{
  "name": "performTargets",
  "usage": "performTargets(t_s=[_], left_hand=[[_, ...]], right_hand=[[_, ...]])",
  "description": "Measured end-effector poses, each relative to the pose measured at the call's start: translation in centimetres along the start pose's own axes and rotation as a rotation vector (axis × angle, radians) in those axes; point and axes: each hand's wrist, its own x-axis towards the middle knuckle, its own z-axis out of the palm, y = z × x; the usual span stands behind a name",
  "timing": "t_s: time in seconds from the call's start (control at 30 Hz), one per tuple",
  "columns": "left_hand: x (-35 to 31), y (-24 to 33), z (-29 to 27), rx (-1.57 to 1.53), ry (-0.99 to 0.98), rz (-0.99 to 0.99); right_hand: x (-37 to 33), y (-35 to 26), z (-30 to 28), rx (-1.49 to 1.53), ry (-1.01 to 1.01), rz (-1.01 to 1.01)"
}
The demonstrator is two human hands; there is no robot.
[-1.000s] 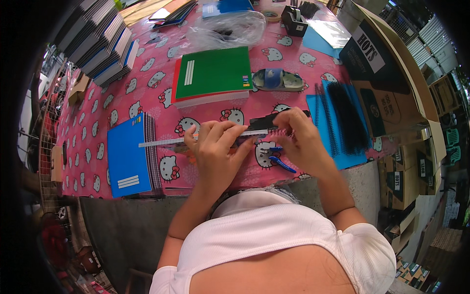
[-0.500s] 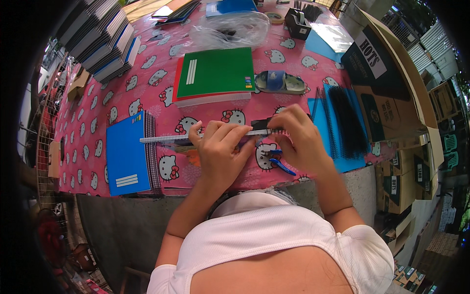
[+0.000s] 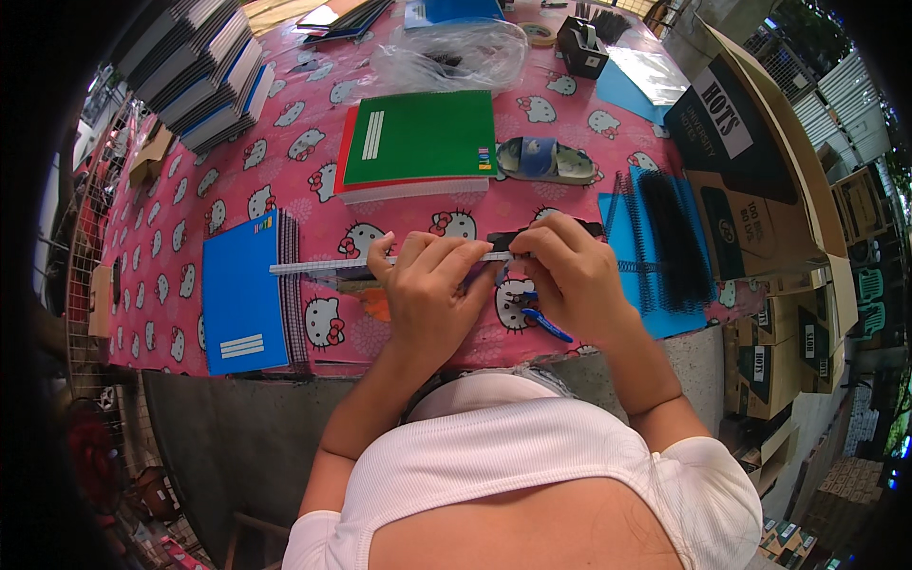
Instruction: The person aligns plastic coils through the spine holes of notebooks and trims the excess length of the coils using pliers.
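Note:
My left hand (image 3: 427,285) grips an unbound notebook (image 3: 309,268), held edge-on so its white edge shows as a thin strip. At the strip's right end, my right hand (image 3: 575,275) pinches a black spiral binding coil (image 3: 638,268); the coil's free end sticks out to the right of that hand. My fingers hide where coil and paper meet. Just below the right hand lie blue-handled pliers (image 3: 549,325) on the pink patterned tablecloth (image 3: 361,332). Beside my left hand rests a pile of blue spiral notebooks (image 3: 242,299).
Ahead sits a green notebook (image 3: 423,138) on a red one, with a slide sandal (image 3: 546,160) beside it. To the right, black coils (image 3: 674,237) lie on blue sheets near a cardboard box (image 3: 760,171). Farther off are a plastic bag (image 3: 451,57), tape dispenser (image 3: 581,49) and notebook stack (image 3: 195,76).
My right hand has turned and closed in on the notebook's right end. The coil's free end now shows to its right. My left hand stays almost in place.

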Motion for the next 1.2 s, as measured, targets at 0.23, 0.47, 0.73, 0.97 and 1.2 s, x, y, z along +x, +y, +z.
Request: performTargets(t_s=[0.23, 0.47, 0.73, 0.97, 1.2], left_hand=[[-0.2, -0.3, -0.1, 0.006, 0.009, 0.012], [-0.9, -0.3, -1.5, -0.083, -0.036, 0.086], [-0.4, -0.6, -0.9, 0.003, 0.031, -0.041], [0.0, -0.6, -1.3, -0.009, 0.067, -0.077], [-0.4, -0.4, -1.0, -0.078, 0.091, -0.116]], right_hand=[[1.3, -0.9, -0.1, -0.062, -0.134, 0.051], [8.7, 17.8, 0.3, -0.782, -0.371, 0.358], [0.9, 25.3, 5.4, -0.511, -0.21, 0.083], [3.9, 21.6, 5.3, 0.204, -0.014, 0.509], [2.9, 10.1, 2.5, 0.548, -0.457, 0.083]])
